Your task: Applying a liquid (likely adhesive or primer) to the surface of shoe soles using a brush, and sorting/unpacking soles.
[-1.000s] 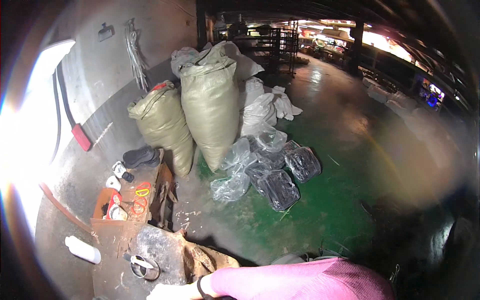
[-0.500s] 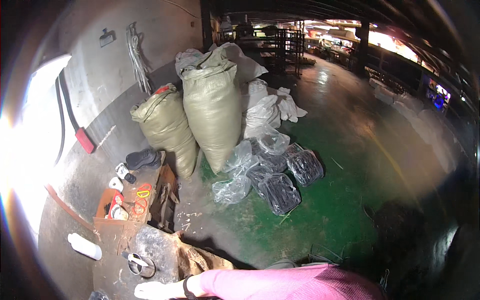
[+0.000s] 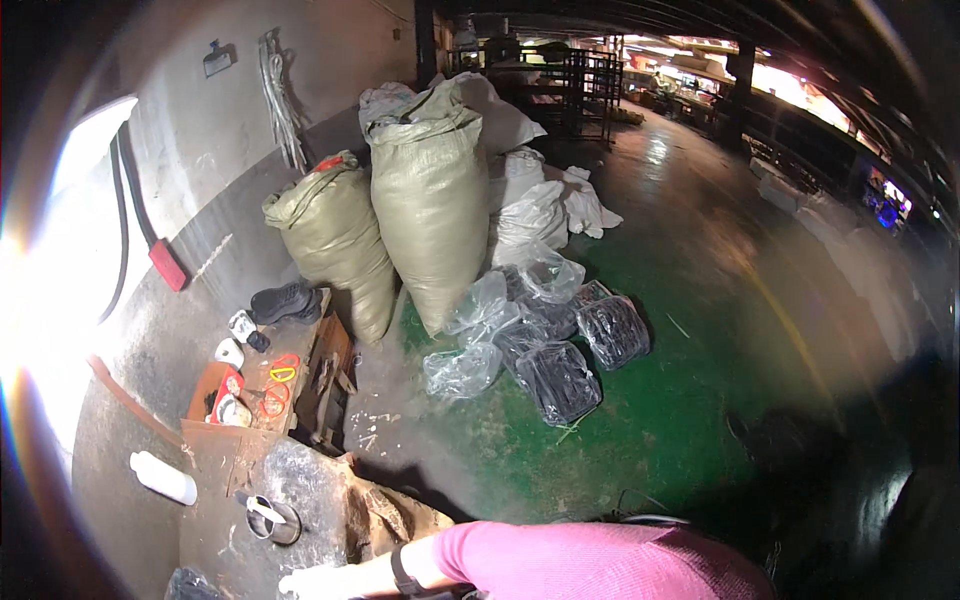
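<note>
My right hand (image 3: 318, 581) is at the lower edge, partly cut off and washed out by light, so its fingers and anything in them cannot be made out. The arm wears a pink sleeve (image 3: 570, 560) and a black wristband (image 3: 403, 572). It reaches left over a worn workbench (image 3: 225, 490). Just beyond the hand stands a metal cup (image 3: 283, 532) with a white-handled tool (image 3: 266, 510) in it. Brown crumpled sheeting (image 3: 400, 515) hangs over the bench's right edge. My left hand is out of view.
A white bottle (image 3: 163, 478) lies by the wall. Farther along are orange-handled scissors (image 3: 276, 398), a tape roll (image 3: 229, 352) and dark shoes (image 3: 285, 302). Tall stuffed sacks (image 3: 430, 210) stand beyond, with plastic-wrapped black bundles (image 3: 560, 380) on the green floor (image 3: 680, 440).
The view has shifted slightly. My right hand has drawn a little to the right and lower, with more of it cut off by the edge. The bench items stay in place.
</note>
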`<state>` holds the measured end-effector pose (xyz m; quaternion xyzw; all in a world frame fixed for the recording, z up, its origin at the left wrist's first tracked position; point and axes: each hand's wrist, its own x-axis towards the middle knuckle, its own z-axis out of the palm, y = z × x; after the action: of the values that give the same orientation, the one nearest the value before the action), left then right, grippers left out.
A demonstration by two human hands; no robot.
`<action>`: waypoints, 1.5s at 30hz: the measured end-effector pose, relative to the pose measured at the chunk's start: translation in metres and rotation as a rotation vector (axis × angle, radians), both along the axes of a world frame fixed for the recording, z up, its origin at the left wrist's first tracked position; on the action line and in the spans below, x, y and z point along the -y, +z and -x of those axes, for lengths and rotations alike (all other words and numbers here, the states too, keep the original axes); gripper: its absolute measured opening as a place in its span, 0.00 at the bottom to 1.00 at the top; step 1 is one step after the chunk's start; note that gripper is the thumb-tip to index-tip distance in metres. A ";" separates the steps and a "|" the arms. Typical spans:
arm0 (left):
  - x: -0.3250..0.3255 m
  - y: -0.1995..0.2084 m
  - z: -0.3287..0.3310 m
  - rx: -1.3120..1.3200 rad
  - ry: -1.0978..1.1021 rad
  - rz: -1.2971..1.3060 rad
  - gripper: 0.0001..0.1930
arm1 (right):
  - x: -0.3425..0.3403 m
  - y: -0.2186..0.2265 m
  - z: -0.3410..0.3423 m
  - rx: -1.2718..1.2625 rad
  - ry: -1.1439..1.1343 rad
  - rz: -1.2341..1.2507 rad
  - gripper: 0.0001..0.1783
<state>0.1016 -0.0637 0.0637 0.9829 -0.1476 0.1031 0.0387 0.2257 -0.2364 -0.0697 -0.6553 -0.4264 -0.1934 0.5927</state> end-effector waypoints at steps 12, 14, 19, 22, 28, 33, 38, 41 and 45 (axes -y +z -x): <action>-0.006 -0.003 -0.031 -0.364 -0.019 0.441 0.17 | 0.059 0.037 0.020 -0.125 -0.018 0.416 0.17; -0.019 -0.021 -0.033 -0.441 -0.062 0.499 0.19 | 0.050 0.035 0.018 -0.243 -0.054 0.646 0.20; -0.027 -0.022 -0.018 -0.724 0.147 0.691 0.18 | 0.012 0.015 0.019 -0.337 -0.128 0.528 0.22; -0.030 -0.019 -0.021 -0.944 0.267 0.783 0.17 | 0.003 0.016 0.016 -0.337 -0.084 0.649 0.23; -0.009 -0.073 0.018 -0.669 -0.072 0.058 0.10 | 0.007 0.005 0.025 -0.309 -0.070 0.746 0.23; 0.002 -0.047 0.082 -0.601 0.076 0.325 0.11 | 0.010 0.008 0.024 -0.256 -0.050 0.776 0.24; 0.012 -0.020 0.123 -0.690 0.139 0.468 0.14 | 0.019 0.013 0.013 -0.088 -0.095 0.942 0.20; 0.012 -0.034 0.152 -0.712 0.090 0.693 0.15 | 0.020 0.030 0.012 0.051 -0.009 0.919 0.17; 0.027 -0.034 0.164 -0.619 0.111 0.685 0.17 | -0.006 0.088 0.055 0.060 0.137 0.537 0.26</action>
<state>-0.0620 -0.0906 0.0294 0.9044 -0.0335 -0.1504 0.3978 0.1706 -0.2307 0.0178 -0.7525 -0.5233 -0.0522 0.3965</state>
